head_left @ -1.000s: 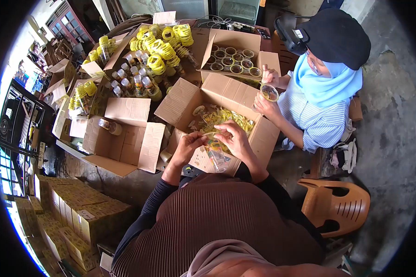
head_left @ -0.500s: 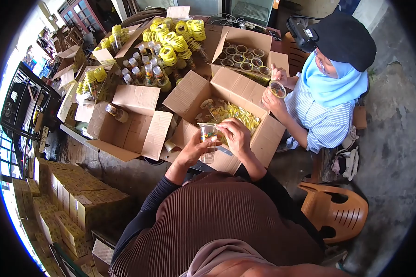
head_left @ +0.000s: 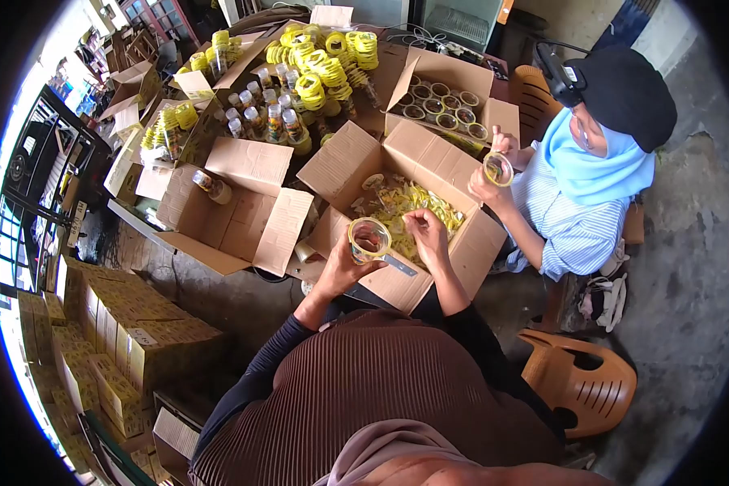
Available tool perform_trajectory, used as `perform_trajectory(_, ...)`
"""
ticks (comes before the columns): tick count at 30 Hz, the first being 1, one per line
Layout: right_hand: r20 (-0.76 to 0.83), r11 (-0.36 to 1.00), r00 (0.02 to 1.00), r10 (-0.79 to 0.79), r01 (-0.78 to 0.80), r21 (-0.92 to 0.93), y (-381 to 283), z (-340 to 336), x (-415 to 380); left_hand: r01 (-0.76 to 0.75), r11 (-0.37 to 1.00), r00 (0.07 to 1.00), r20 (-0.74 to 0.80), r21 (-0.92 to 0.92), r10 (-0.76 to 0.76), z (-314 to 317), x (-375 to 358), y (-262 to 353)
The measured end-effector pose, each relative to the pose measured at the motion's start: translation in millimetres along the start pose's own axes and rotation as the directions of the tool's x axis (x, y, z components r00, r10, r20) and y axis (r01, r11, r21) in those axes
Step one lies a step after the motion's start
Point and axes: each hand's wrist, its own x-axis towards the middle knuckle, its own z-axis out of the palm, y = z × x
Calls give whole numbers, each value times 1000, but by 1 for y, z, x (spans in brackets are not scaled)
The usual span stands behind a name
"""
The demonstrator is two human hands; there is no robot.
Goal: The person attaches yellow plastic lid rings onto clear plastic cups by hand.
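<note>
My left hand (head_left: 338,272) is wrapped round a clear plastic cup (head_left: 370,238), its round mouth with a yellowish rim turned up toward me. My right hand (head_left: 428,233) is just right of the cup, apart from it, with thumb and fingers pinched together. Whatever those fingertips hold, if anything, is too small to make out. Both hands are over the near side of an open cardboard box (head_left: 433,159). Inside the box lies a loose heap of small yellow packets or wrappers (head_left: 417,198).
Left is an open carton (head_left: 247,215) with a filled bottle-like container (head_left: 211,187). Behind stand capped containers (head_left: 274,121) and stacked yellow rings (head_left: 326,69). A carton of round cups (head_left: 441,105) is at the back. On the right, a co-worker (head_left: 579,194) holds a cup; an orange chair (head_left: 579,381) is nearer.
The cup in my left hand has tipped from upright so that its mouth faces me. My right hand has moved off the cup's rim to the right. The co-worker's cup has tilted too.
</note>
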Motion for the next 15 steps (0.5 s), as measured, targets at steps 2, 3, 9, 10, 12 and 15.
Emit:
perform_trajectory(2, -43, 981, 998, -47, 38, -188, 10, -4, -1, -7, 990, 999, -43, 138, 13, -4, 1, 1)
perform_trajectory(3, -36, 982, 998, -42, 35, -187, 11, -4, -2, 0, 990, 999, -50, 138, 7, -8, 2, 3)
perform_trajectory(9, 64, 786, 939, -338, 319, -530, 7, -5, 2, 38, 920, 997, -70, 390, -12, -24, 7, -13)
perform_trajectory(10, 61, 786, 939, -339, 318, -531, -3, 2, 3, -35, 876, 994, -77, 482, 82, -27, 8, -15)
perform_trajectory(12, 66, 942, 979, -195, 205, -267, -26, 23, 0, -14, 849, 996, -70, 528, 60, -30, 10, -11)
perform_trajectory(15, 140, 929, 943, -301, 323, -180, -63, 51, -3, 28, 800, 998, -62, 600, 11, -37, 20, 7)
